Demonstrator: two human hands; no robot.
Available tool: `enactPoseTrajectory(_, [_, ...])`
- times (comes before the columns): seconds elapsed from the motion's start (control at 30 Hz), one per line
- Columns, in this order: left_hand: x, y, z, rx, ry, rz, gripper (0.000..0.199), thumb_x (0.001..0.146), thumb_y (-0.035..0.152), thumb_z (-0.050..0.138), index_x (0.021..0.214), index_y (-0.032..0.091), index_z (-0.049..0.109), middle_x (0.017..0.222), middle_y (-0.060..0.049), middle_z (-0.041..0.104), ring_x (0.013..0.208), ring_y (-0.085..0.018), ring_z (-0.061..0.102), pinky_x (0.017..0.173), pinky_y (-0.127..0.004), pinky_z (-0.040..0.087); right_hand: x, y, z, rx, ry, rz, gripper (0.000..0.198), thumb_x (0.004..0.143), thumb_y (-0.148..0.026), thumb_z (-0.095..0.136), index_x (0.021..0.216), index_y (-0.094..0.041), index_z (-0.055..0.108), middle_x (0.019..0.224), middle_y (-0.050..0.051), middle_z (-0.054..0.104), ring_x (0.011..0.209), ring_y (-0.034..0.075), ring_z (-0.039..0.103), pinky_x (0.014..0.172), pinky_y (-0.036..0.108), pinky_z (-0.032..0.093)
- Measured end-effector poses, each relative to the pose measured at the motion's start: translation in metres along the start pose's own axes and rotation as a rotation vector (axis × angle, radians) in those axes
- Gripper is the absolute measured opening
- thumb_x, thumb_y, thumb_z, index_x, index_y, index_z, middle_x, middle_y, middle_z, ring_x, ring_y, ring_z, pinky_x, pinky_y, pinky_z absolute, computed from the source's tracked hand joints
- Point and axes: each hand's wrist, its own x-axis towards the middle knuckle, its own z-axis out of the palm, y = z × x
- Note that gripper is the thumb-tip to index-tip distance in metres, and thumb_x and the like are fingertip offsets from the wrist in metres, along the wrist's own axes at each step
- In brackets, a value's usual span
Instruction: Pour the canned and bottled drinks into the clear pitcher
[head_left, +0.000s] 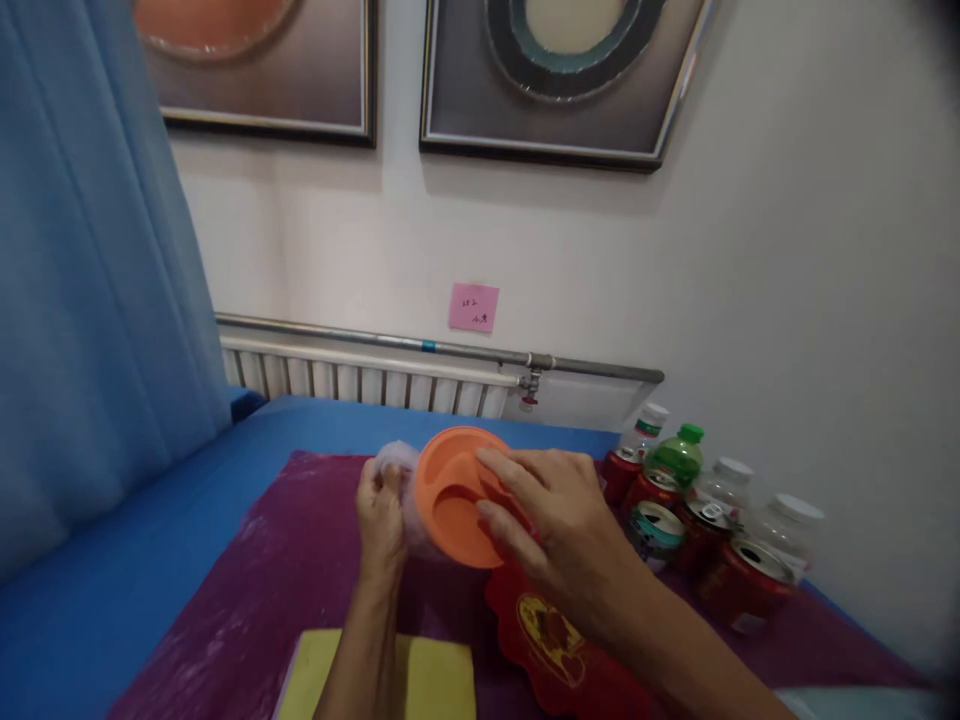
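Above the purple cloth my right hand (566,515) grips the right side of a round orange divided plate (448,478), thumb and fingers on its moulded inner face. The plate is tilted up. My left hand (381,520) is closed on a pale, fluffy-looking cloth (399,458) at the plate's left edge. Part of the cloth is behind the plate, so where it touches is hidden. Below my right hand lies a red scalloped tray (525,625) with a gold heart print, partly covered by my forearm.
Drink cans (754,580), clear jars with white lids (796,510) and a green bottle (679,455) crowd the right side. A yellow pad (435,680) lies under my left forearm. Behind the blue table (322,420) are a radiator (360,380) and wall; a blue curtain (90,270) hangs left.
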Motion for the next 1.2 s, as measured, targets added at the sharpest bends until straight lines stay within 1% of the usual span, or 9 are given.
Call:
enactPoseTrajectory(0.07, [-0.006,0.006,-0.003,0.027,-0.01,0.03,0.027,0.074,0.042,0.069,0.082,0.019,0.057,0.072,0.004,0.054,0.065,-0.011,0.049,0.061,-0.022,0.041,0.0,-0.006,-0.001,-0.07,-0.063,-0.001,0.029,0.093,-0.022,0.056,0.122,-0.02,0.06,0.105,0.01,0.07,0.093,0.024,0.061,0.081,0.039,0.036])
enactPoseTrajectory(0.13, [-0.009,0.01,-0.003,0.046,-0.024,0.045,0.024,0.073,0.04,0.068,0.08,0.02,0.056,0.072,0.004,0.054,0.066,-0.011,0.048,0.061,-0.021,0.039,0.0,-0.009,-0.002,-0.111,-0.164,0.013,0.03,0.094,-0.02,0.053,0.123,-0.019,0.058,0.101,0.01,0.069,0.09,0.024,0.061,0.078,0.037,0.035])
enactPoseTrajectory(0.23, [-0.012,0.012,-0.002,0.061,-0.059,0.042,0.025,0.073,0.042,0.066,0.08,0.02,0.055,0.071,0.004,0.054,0.065,-0.011,0.046,0.059,-0.022,0.039,0.002,-0.01,-0.003,-0.075,-0.303,0.02,0.024,0.094,-0.017,0.047,0.116,-0.017,0.057,0.091,0.009,0.067,0.079,0.021,0.059,0.071,0.034,0.036])
enactPoseTrajectory(0.4, [-0.011,0.014,-0.004,0.091,-0.161,0.018,0.03,0.074,0.048,0.065,0.08,0.02,0.055,0.071,0.003,0.053,0.063,-0.012,0.045,0.061,-0.023,0.039,0.002,-0.011,-0.005,0.015,-0.319,-0.041,0.013,0.092,-0.014,0.043,0.097,-0.017,0.055,0.083,0.006,0.064,0.071,0.019,0.054,0.065,0.031,0.038])
enactPoseTrajectory(0.53, [-0.01,0.015,-0.007,0.151,-0.266,-0.012,0.036,0.073,0.053,0.067,0.079,0.019,0.058,0.071,0.002,0.053,0.064,-0.012,0.044,0.059,-0.022,0.038,-0.003,-0.011,-0.009,0.005,-0.35,-0.076,0.014,0.089,-0.009,0.045,0.095,-0.016,0.055,0.082,0.006,0.063,0.071,0.018,0.052,0.064,0.03,0.037])
enactPoseTrajectory(0.73, [-0.01,0.019,-0.006,0.195,-0.444,-0.042,0.04,0.075,0.058,0.064,0.072,0.02,0.054,0.067,0.003,0.048,0.06,-0.012,0.04,0.057,-0.023,0.038,-0.015,-0.006,-0.015,-0.047,-0.301,-0.192,0.017,0.09,-0.01,0.046,0.103,-0.014,0.056,0.083,0.008,0.064,0.072,0.02,0.051,0.066,0.031,0.038])
enactPoseTrajectory(0.93, [-0.018,0.029,-0.002,0.242,-0.576,-0.07,0.03,0.078,0.046,0.064,0.069,0.02,0.055,0.063,0.003,0.048,0.058,-0.012,0.04,0.055,-0.022,0.037,-0.027,-0.004,-0.022,-0.049,-0.302,-0.286,0.019,0.088,-0.011,0.046,0.103,-0.014,0.058,0.078,0.005,0.061,0.068,0.018,0.048,0.066,0.031,0.038])
enactPoseTrajectory(1.1, [-0.019,0.027,0.002,0.263,-0.605,-0.075,0.032,0.075,0.049,0.066,0.067,0.019,0.056,0.062,0.003,0.05,0.057,-0.012,0.042,0.052,-0.023,0.037,-0.036,-0.005,-0.029,-0.008,-0.196,-0.324,0.022,0.09,-0.009,0.041,0.104,-0.012,0.058,0.073,0.005,0.06,0.065,0.017,0.048,0.063,0.03,0.04])
enactPoseTrajectory(1.2, [-0.011,0.02,-0.003,0.287,-0.503,-0.058,0.032,0.073,0.047,0.069,0.068,0.018,0.06,0.064,0.002,0.053,0.058,-0.011,0.044,0.052,-0.022,0.036,-0.037,-0.01,-0.044,0.09,-0.071,-0.33,0.023,0.09,-0.01,0.044,0.11,-0.014,0.055,0.073,0.003,0.062,0.063,0.016,0.051,0.06,0.03,0.042])
